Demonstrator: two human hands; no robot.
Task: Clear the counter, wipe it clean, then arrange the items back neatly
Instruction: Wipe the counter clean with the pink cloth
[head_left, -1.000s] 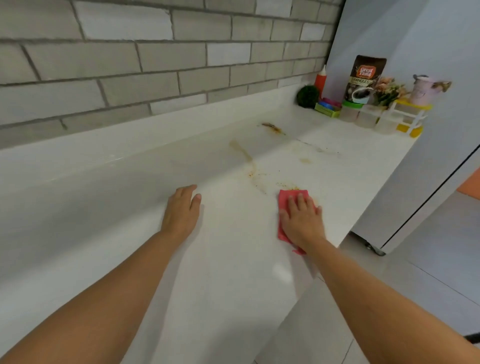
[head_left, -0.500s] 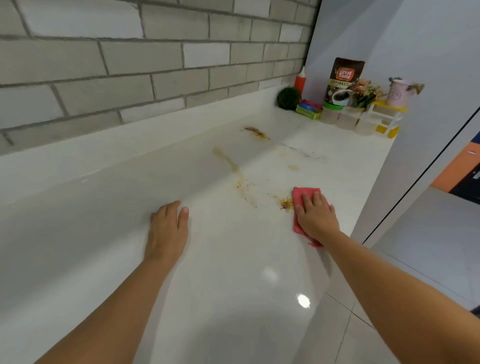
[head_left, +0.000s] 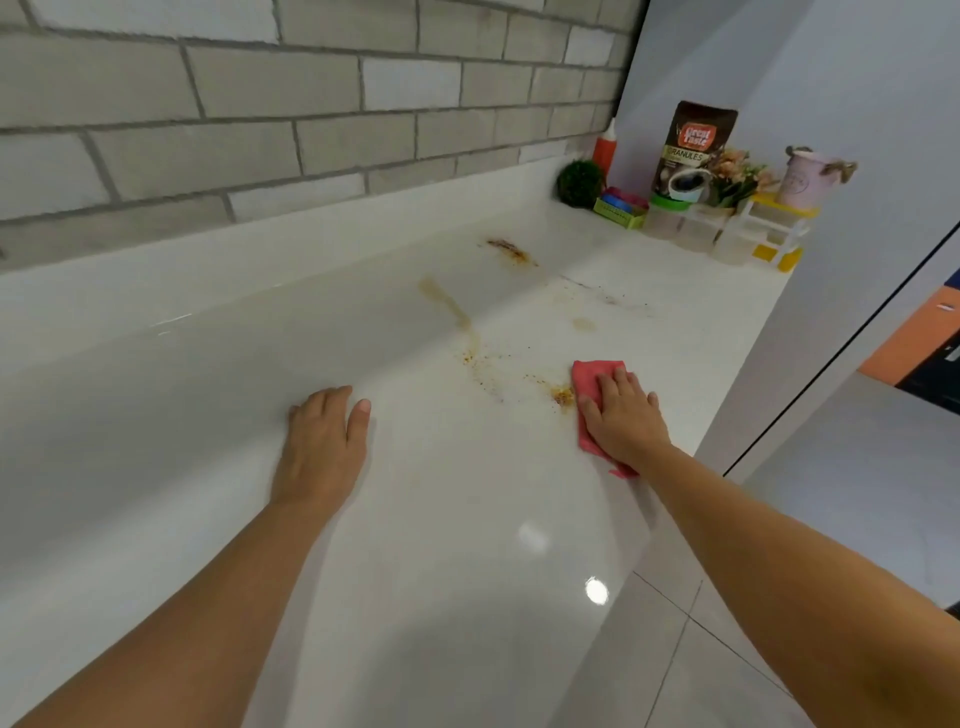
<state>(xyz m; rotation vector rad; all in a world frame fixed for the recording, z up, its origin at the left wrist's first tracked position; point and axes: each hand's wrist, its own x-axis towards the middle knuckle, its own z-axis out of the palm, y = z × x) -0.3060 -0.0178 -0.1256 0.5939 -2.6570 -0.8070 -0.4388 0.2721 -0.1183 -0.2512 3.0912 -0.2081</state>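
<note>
Here the red cloth is pressed flat on the white counter near its front edge. It is held down by the right hand, whose fingers lie straight and spread on it, so nothing is clamped. The left hand is laid flat on the bare counter, fingers relaxed, holding nothing.

A small heap of orange-brown crumbs lies just at the cloth's left edge. For a good wipe, even pressure should be kept and the crumbs gathered to one spot rather than scattered. The yellowish streak and the brown smear nearer the wall probably need firmer passes.

At the far end, blue and pink items are seen inside a green basket — what they are cannot be told. Beside it stand clear tubs, one green-lidded, their contents not discernible. A pink pot sits on a yellow-and-white rack, and a coffee pouch stands behind.
</note>
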